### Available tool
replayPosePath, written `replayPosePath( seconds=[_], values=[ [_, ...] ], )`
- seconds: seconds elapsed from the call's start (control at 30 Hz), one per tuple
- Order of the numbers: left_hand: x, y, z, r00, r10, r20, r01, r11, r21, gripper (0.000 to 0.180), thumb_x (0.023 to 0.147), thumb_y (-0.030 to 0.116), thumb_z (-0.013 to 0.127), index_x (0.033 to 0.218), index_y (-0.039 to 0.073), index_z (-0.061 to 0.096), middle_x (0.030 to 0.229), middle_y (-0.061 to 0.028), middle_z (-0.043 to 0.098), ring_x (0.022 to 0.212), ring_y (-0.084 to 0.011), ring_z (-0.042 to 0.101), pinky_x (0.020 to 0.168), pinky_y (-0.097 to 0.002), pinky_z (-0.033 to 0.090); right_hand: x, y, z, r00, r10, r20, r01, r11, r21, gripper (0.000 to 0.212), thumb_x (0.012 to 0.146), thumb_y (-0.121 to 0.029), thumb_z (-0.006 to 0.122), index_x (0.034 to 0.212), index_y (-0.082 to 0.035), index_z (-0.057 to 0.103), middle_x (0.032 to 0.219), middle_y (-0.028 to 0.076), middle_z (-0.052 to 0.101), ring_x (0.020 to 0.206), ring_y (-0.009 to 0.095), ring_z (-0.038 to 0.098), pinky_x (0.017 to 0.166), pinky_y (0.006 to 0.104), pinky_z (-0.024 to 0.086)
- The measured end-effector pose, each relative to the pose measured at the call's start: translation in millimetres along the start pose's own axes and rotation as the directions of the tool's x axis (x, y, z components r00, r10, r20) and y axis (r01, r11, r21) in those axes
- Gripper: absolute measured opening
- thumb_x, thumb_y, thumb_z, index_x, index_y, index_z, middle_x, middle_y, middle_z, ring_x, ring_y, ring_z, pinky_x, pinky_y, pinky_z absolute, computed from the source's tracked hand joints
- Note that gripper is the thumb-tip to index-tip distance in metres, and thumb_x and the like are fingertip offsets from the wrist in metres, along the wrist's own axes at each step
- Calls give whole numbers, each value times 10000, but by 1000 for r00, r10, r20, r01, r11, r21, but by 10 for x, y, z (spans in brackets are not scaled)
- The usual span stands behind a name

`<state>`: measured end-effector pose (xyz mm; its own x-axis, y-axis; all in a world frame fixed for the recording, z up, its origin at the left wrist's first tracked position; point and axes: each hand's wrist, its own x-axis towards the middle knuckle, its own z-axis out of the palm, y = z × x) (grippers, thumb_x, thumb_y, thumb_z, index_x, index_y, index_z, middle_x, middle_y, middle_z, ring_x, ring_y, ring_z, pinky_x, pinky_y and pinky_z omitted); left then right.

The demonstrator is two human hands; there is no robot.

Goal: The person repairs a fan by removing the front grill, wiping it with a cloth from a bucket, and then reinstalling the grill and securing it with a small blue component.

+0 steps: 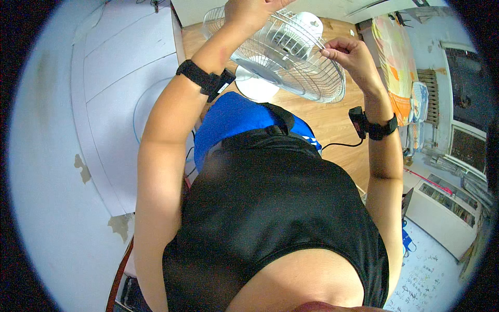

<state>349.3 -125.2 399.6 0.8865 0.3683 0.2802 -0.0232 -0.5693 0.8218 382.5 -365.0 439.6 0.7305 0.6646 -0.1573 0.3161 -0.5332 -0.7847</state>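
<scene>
In front of me stands a white electric fan with a round wire guard (322, 83), its motor housing (307, 25) turned upward and its round white base (254, 88) on the floor. The thumb and fingers of my right hand (351, 54) are pinched together at the right rim of the guard. My left hand (249, 14) is over the far left side of the guard. The picture's top edge cuts off most of its fingers, and whether it grips the wires is hidden. Black straps with small devices circle both wrists, the left strap (200, 78) and the right strap (382, 127).
A white cabinet (130, 67) stands to the left. A bed with a yellow and orange cover (392, 57) is at the far right, near a radiator (429, 96). A black cable (340, 145) hangs over the wooden floor (348, 161). At right is a white storage unit (442, 208).
</scene>
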Motion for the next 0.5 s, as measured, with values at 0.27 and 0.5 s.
replayPosePath(
  seconds=[0.27, 0.5],
  values=[
    [27, -436, -32, 999, -16, -35, 6, 964, -264, 373, 785, 268, 683, 612, 61, 425, 520, -2, 358, 508, -105, 322, 450, -292, 306, -7, -67, 1, 1000, 26, -6, -26, 999, 27, 234, 759, -207, 715, 832, 9, 664, 729, 9, 627, 684, 71, 541, 636, 216, 436],
    [46, -805, 20, 999, -30, 41, 41, 960, -276, 422, 809, 384, 645, 600, 85, 432, 527, 36, 380, 484, -68, 338, 431, -254, 301, 9, 99, -27, 997, -72, 11, 71, 996, 58, 213, 782, -245, 696, 821, -40, 653, 656, -58, 536, 573, 23, 393, 501, 184, 290]
  ],
)
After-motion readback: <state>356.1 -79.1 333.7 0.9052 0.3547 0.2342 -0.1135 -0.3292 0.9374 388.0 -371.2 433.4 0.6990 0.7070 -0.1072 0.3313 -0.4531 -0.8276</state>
